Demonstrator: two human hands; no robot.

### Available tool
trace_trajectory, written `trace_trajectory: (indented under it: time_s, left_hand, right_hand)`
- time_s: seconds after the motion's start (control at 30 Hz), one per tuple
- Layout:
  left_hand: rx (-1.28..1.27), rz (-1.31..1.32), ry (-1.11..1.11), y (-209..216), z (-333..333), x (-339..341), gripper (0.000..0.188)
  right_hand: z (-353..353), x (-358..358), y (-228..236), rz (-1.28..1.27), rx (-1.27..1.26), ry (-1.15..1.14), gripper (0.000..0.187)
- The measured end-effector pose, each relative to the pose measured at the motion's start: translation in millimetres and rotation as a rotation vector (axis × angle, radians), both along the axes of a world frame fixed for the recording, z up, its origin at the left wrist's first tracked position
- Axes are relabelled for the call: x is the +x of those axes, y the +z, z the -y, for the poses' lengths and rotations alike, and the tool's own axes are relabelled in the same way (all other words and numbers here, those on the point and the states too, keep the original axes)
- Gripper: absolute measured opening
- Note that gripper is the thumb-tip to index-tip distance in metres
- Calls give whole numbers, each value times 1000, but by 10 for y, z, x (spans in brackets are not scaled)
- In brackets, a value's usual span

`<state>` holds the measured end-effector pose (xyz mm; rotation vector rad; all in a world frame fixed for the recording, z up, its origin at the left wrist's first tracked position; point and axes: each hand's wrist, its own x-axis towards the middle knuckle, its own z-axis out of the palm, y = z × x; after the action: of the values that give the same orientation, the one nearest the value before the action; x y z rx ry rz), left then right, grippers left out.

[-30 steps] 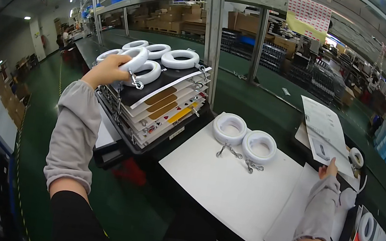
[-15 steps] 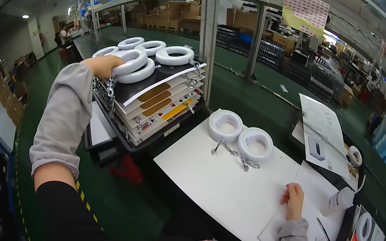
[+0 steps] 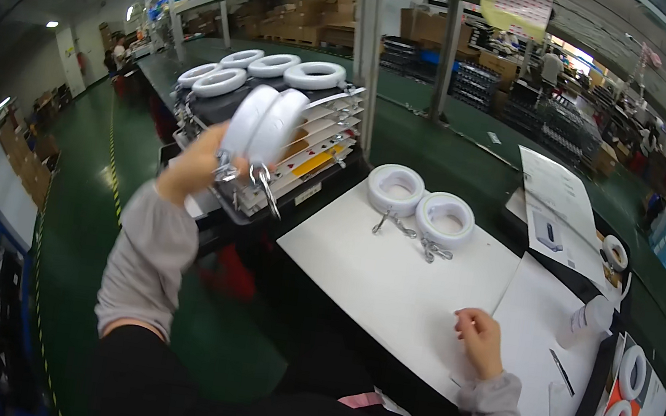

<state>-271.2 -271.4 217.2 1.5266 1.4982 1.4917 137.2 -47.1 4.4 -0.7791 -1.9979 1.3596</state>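
White, smooth and standing on edge: in the head view, a pair of tubular rings [image 3: 266, 125] is up in the air, face to face, gripped by the left hand [image 3: 193, 164] at the lower left. Take the white sheet [image 3: 384, 296] on the bench as the landmark: this held pair hangs off beyond its left corner, in front of the stack of boards [image 3: 318, 163]. The pair's long outline runs upward with a slight lean right, and metal snap hooks [image 3: 264, 185] dangle below, a bit blurred.

Over to the right hand [image 3: 481, 341], and it's well apart from the left, out over the right part of the sheet. Fingers loosely curled, nothing seen in them; whether it touches the sheet, I can't tell. So the left hand has the held pair, with the sheet lying to its right and the right hand across on the sheet's far right side.

At the sheet's far edge, two more white rings [image 3: 424, 214] lie flat side by side, touching, their clasps [image 3: 432, 250] pointing back toward the wearer. That resting pair sits between the hands, beyond the right one. Right of the sheet: a translucent bottle [image 3: 588, 321] and a slim dark pen-like tool [image 3: 562, 372].
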Motion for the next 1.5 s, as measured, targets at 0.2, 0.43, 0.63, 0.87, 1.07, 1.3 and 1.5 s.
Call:
trace_trajectory:
  time_s: [0.2,0.43,0.63,0.87,1.07,1.3,1.5]
  left_hand:
    - [-196,924,-236,-1619,404,1392,49]
    - [-258,238,-217,-2649,519,2119,41]
    - [-617,765,-710,-2970,345,1871,34]
    - [-442,1077,-1013,-3175,-201,1959,32]
    - [-742,607,-927,-3142,-527,2027,34]
    - [-1211,601,-638,-2414,-491,1989,75]
    - [-1237,369,-1011,-2454,-584,1571,59]
  right_hand:
    - [1105,-508,276,-62,728,260,81]
    - [1732,-562,56,178,808,507,59]
    - [1829,-459,-95,101,739,535,46]
    - [1721,-449,-148,-6,698,343,46]
    - [1679,-212,-236,87,654,180,34]
    - [1247,850,12,-873,-397,-330,62]
    - [1324,1247,-106,-820,-508,-442,60]
